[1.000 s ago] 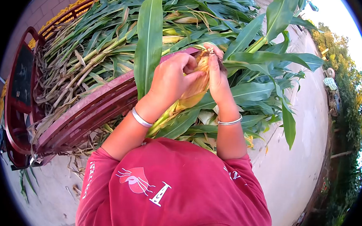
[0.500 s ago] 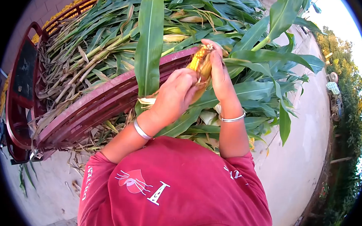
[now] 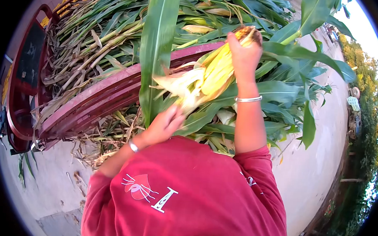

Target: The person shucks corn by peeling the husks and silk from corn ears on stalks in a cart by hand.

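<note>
An ear of corn (image 3: 218, 79) slants across the middle of the view, over the cart's rail. Pale husk leaves (image 3: 182, 84) hang loose from its left side, smeared by motion. My right hand (image 3: 246, 57) is wrapped round its upper end, where a brown tip sticks out above the fist. Lower down, my left hand (image 3: 165, 123) is closed at the bottom of the husk, its fingers slightly blurred. A broad green corn leaf (image 3: 158, 53) stands upright just left of the ear.
A dark red slatted cart (image 3: 97, 93) is heaped with corn stalks (image 3: 112, 34). More leafy stalks (image 3: 278, 96) spread out at the right. Dry husks (image 3: 112, 133) lie below the cart on the concrete ground (image 3: 309, 174). Yellow cobs show behind the cart.
My left hand has moved down and left, drawing husk with it. My right hand has risen, going from resting against the ear to gripping its upper end. The husk now spreads loosely.
</note>
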{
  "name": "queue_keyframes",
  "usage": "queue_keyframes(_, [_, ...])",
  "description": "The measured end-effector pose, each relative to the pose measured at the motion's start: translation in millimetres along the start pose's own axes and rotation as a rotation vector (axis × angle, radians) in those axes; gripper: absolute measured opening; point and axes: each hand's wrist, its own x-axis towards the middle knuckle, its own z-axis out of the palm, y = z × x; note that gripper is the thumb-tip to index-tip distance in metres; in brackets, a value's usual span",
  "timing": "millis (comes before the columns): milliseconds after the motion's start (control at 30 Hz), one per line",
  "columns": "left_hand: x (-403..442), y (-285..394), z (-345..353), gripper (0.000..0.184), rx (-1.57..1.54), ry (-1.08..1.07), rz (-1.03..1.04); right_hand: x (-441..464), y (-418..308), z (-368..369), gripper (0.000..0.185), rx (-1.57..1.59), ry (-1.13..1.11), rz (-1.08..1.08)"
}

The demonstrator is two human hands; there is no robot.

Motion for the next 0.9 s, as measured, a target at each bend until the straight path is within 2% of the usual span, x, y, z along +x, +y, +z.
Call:
queue_keyframes(33, [-25.3,-21.3,-0.7,0.014,0.019,0.029,-0.036,2.6,16.3,4.1,0.028,0.045,-0.034,0.057])
queue_keyframes(67, [-28.1,-22.0,-6.0,0.014,0.03,0.027,-0.053,-3.2,-13.2,6.2,0.026,0.038,-0.054,0.072])
queue_keyframes(100, [-28.8,-22.6,-1.9,0.015,0.012,0.01,-0.086,-3.5,-13.2,11.7,0.026,0.043,-0.073,0.081])
queue_keyframes(167, [-30.2,-21.5,-4.7,0.015,-0.002,-0.009,-0.124,-2.1,-9.7,18.3,0.025,-0.02,-0.043,-0.083])
queue_keyframes(233, [-18.2,-16.3,-13.7,0.015,0.08,-0.067,-0.068,-7.2,-23.3,19.2,0.029,-0.022,-0.082,-0.047])
queue_keyframes(367, [-20.4,-17.4,-12.5,0.017,0.049,-0.072,-0.083,-22.3,-39.2,14.3,0.035,0.058,-0.268,-0.266])
queue_keyframes(433, [-17.3,-5.2,-15.9,0.018,0.011,-0.103,-0.107,-36.1,-37.7,16.1,0.039,0.404,-0.267,-0.105])
queue_keyframes(467, [-14.3,3.5,-19.5,0.017,-0.033,-0.133,-0.185,-41.0,-42.0,16.0,0.046,0.523,-0.291,-0.102])
queue_keyframes(500, [-11.7,10.9,-22.8,0.016,-0.078,-0.165,-0.267,-42.4,-41.3,15.4,0.052,0.449,-0.284,-0.151])
queue_keyframes(567, [-1.4,23.4,-30.2,0.015,-0.109,-0.173,-0.224,-45.9,-45.0,16.7,0.052,0.602,-0.229,-0.117])
queue_keyframes(600, [6.3,33.5,-35.4,0.016,-0.071,-0.117,-0.114,-46.7,-48.3,17.1,0.052,0.602,-0.22,-0.129])
queue_keyframes(667, [23.9,63.1,-47.7,0.02,-0.017,-0.03,0.07,-48.3,-53.7,17.4,0.048,0.915,-0.125,0.081])
queue_keyframes(700, [35.9,66.4,-54.7,0.018,0.022,0.05,0.206,-46.9,-54.3,18.2,0.048,0.918,-0.12,0.073])
queue_keyframes(767, [58.8,88.5,-63.7,0.019,0.086,0.179,0.265,-43.8,-55.5,20.4,0.04,0.958,-0.023,0.23])
queue_keyframes(833, [80.7,110.3,-62.9,0.022,0.027,0.277,0.284,-40.3,-58.5,21.6,0.035,0.987,0.049,0.246])
queue_keyframes(900, [99.4,120.4,-63.2,0.029,0.014,0.243,0.287,-33.9,-56.4,16.2,0.034,0.934,0.126,0.407])
